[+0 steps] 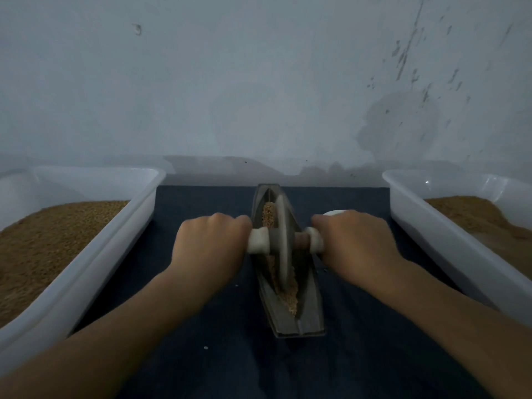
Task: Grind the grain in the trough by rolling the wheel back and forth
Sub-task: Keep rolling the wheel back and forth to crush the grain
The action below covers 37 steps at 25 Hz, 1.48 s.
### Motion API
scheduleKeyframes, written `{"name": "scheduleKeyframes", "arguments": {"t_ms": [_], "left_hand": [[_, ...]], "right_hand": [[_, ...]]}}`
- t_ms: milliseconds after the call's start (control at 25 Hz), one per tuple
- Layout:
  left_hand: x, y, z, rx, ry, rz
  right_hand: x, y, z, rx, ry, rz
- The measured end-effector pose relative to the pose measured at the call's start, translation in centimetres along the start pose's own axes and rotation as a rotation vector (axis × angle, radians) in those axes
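Now, with left hand [210, 246] and right hand [354, 243] wrapped round the handle [257, 240], roll the wheel [283, 240] straight along the trough [312, 315]. Press evenly to crush the grain [290, 300].

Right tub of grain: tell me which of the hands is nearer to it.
Right. The right hand grips the wheel's handle on the right tub's side, dark cloth between them; the left hand grips the opposite handle, beyond the trough.
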<state>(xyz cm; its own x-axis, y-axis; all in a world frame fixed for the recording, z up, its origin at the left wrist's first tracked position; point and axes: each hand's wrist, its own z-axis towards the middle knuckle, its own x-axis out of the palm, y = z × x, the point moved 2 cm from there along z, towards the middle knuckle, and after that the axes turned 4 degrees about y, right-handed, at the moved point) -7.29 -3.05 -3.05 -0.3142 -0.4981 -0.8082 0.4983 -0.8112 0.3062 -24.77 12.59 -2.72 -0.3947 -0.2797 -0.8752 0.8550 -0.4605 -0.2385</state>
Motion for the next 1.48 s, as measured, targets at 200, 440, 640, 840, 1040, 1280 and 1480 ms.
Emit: {"name": "scheduleKeyframes", "arguments": {"t_ms": [200, 440, 640, 840, 1040, 1280, 1480], "left_hand": [[0.0, -0.2, 1.0, -0.046, 0.089, 0.055], [2.3, 0.8, 7.3, -0.168, 0.174, -0.003], [0.5, 0.1, 1.1, -0.082, 0.063, -0.036], [-0.8, -0.1, -0.2, -0.026, 0.057, 0.043], [2.6, 0.9, 6.5, -0.167, 0.165, -0.022], [1.1, 0.3, 2.8, -0.138, 0.112, -0.06], [-1.4, -0.1, -0.4, 0.004, 0.027, 0.017]], "right_hand": [[0.4, -0.3, 0.5, 0.06, 0.053, 0.027], [2.2, -0.2, 7.4, 0.145, 0.087, 0.053], [0.3, 0.0, 1.6, 0.014, 0.036, 0.025], [-0.1, -0.3, -0.6, 0.034, 0.084, 0.009], [1.9, -0.1, 6.8, 0.136, 0.079, 0.046], [0.9, -0.2, 3.3, 0.048, 0.084, 0.038], [-0.5, -0.1, -1.1, 0.033, 0.021, -0.027]]}}
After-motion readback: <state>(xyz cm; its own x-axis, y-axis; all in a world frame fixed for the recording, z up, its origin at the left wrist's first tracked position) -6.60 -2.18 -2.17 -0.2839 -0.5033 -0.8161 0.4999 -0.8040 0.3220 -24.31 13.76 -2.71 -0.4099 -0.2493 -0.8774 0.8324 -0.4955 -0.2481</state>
